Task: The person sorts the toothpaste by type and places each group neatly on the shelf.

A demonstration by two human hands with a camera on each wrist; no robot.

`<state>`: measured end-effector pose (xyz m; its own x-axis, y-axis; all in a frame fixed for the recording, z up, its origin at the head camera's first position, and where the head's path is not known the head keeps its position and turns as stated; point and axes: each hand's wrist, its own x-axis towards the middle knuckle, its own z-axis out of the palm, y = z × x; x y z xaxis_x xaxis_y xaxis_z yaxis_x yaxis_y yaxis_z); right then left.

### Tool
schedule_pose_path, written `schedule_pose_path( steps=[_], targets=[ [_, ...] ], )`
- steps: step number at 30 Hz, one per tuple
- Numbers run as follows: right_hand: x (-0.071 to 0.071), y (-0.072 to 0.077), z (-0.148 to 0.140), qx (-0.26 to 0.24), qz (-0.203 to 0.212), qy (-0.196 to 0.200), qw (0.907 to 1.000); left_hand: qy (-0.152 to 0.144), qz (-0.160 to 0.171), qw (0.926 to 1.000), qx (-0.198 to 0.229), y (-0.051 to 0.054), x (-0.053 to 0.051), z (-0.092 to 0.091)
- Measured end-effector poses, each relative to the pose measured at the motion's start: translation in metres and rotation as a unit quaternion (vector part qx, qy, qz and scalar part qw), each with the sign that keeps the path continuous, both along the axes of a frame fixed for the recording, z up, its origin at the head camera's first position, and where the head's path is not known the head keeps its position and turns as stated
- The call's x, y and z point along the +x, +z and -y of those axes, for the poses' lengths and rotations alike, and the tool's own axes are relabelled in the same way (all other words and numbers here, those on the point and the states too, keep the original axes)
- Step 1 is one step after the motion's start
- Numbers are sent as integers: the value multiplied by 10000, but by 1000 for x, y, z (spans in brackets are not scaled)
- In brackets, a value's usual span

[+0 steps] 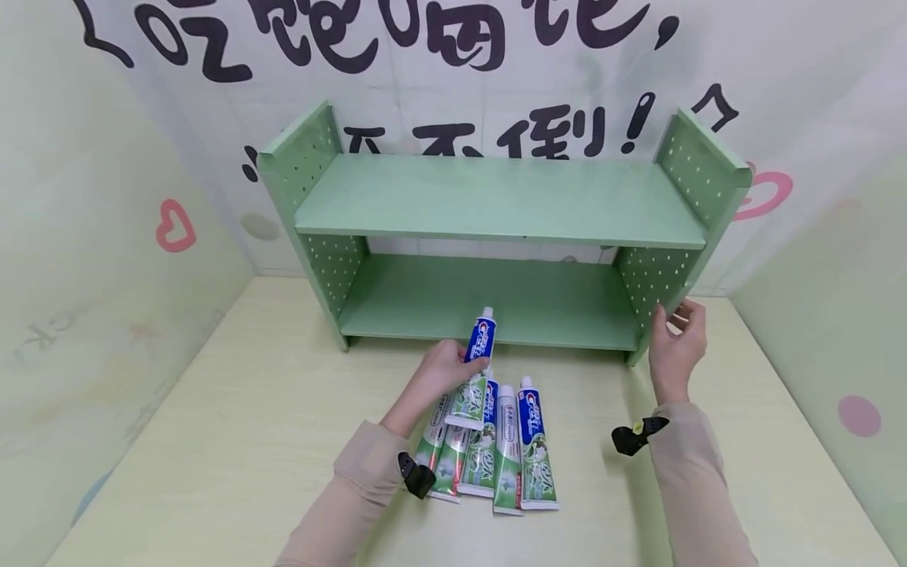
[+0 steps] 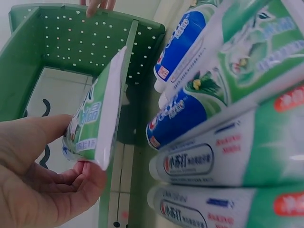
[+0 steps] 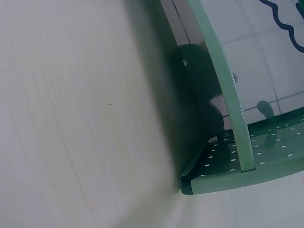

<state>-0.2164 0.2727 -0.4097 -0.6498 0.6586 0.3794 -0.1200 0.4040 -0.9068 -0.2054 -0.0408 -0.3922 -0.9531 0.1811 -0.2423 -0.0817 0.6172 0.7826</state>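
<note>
My left hand point(image 1: 441, 368) pinches a blue-and-green toothpaste tube point(image 1: 482, 340), cap pointing toward the shelf. The held tube is raised over a row of more toothpaste tubes point(image 1: 537, 453) on the table. In the left wrist view, thumb and fingers close on the sides of that tube point(image 2: 90, 118). At the right end of a green two-tier shelf point(image 1: 489, 299), my right hand point(image 1: 678, 350) grips the front edge of the perforated side panel point(image 1: 641, 287). Its fingertips point(image 2: 97, 5) appear at the top of the left wrist view. The right wrist view shows no clear part of that hand.
Pale wood table point(image 1: 234, 441) surrounds the tubes. Some tubes are blue and green, others white and green point(image 1: 507, 449), all side by side in front of the shelf. A printed wall point(image 1: 397, 102) stands behind, with side walls left and right.
</note>
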Motion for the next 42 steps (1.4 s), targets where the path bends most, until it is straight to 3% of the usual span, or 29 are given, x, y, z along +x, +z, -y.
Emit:
schedule_pose_path(
  steps=[9, 16, 21, 30, 42],
  targets=[
    [-1, -1, 7, 69, 59, -32, 10000, -131, -159, 9998, -4, 7, -12, -19],
    [-3, -3, 7, 152, -1, -31, 9999, -247, -94, 9996, -55, 18, -13, -37],
    [-3, -2, 5, 171, 57, -38, 9998, -453, -98, 9989, 6, 32, -10, -50],
    [-2, -1, 3, 136, 120, -65, 9998, -1039, -272, 9938, -277, 59, 5, -68],
    [1, 2, 3, 75, 149, -112, 9998, -1529, -539, 9868, -18, 90, 18, -84]
  ],
)
